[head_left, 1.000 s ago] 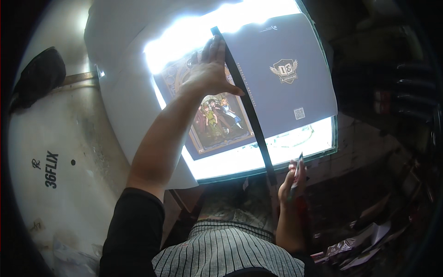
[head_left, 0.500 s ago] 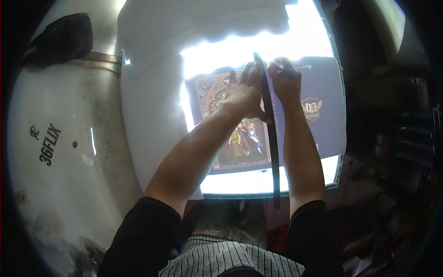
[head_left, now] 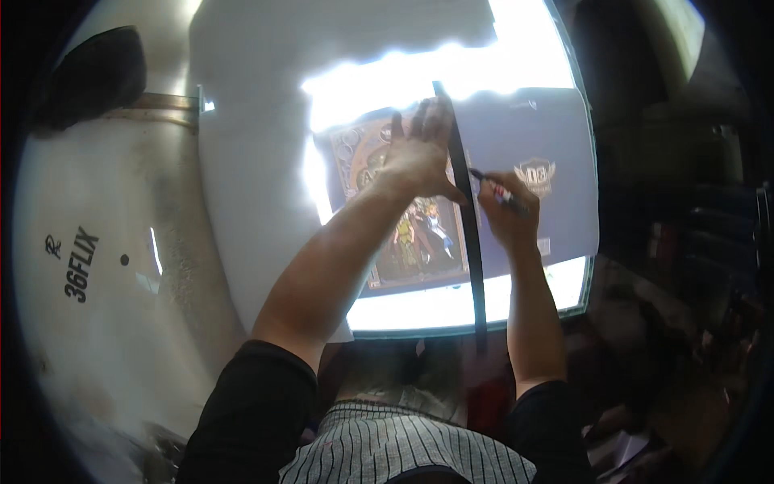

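A long black ruler [head_left: 474, 266] runs lengthwise over a printed cover sheet [head_left: 556, 129], which has a dark blue part and a framed picture of cartoon figures. My left hand [head_left: 415, 157] lies spread on the sheet along the ruler's left side, with fingertips and thumb against the ruler. In my right hand [head_left: 516, 226] is a dark marker pen [head_left: 500, 192], its tip at the right edge of the ruler. Under the sheet glows a light table [head_left: 419, 315]. My left hand and forearm hide part of the picture.
A large white sheet [head_left: 250, 161] covers the left part of the light table. Farther left stands a pale surface [head_left: 97, 339] with a dark bag-like object [head_left: 97, 77] on it. The ruler's near end sticks out past the table's front edge. Dark clutter lies to the right.
My right hand with the marker pen has moved toward me along the ruler, from near its far end to about its middle. My left hand stays on the ruler. The whole view has shifted slightly.
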Motion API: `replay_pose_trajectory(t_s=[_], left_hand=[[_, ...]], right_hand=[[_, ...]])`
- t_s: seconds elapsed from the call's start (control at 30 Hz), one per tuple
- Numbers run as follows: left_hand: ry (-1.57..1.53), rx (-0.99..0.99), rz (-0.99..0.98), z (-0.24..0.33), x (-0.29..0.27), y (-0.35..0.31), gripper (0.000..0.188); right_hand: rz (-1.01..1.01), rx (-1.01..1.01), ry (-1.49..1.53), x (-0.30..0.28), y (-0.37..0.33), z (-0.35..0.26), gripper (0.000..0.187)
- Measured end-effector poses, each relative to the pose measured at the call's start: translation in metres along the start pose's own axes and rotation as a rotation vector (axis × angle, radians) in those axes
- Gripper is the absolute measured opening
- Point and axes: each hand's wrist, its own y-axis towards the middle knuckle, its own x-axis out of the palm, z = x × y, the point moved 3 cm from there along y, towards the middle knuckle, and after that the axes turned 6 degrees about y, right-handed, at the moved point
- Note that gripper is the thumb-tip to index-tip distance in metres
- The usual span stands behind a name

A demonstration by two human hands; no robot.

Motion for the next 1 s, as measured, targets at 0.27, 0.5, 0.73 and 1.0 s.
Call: replay_pose_trajectory(t_s=[0.27,0.5,0.73,1.0], left_hand=[[0.055,0.002,0.071,-0.003,0.014,0.005,0.156],[-0.086,0.049,0.133,-0.01,0.008,0.007,0.148],[-0.278,-0.13,0.091,-0.131,-0.007,0.013,0.112],[-0.094,0.05,0.192,-0.067,-0.05,-0.021,0.04]], right_hand=[[-0.284,0.02,-0.272,-0.102,-0.211,-0.038,0.022],[0.012,0.092,-0.417,-0.073,-0.229,-0.02,0.058],[-0.024,-0.068,-0.565,-0.023,-0.209,0.004,0.069],[0.134,-0.065,-0.712,-0.034,-0.215,0.009,0.062]])
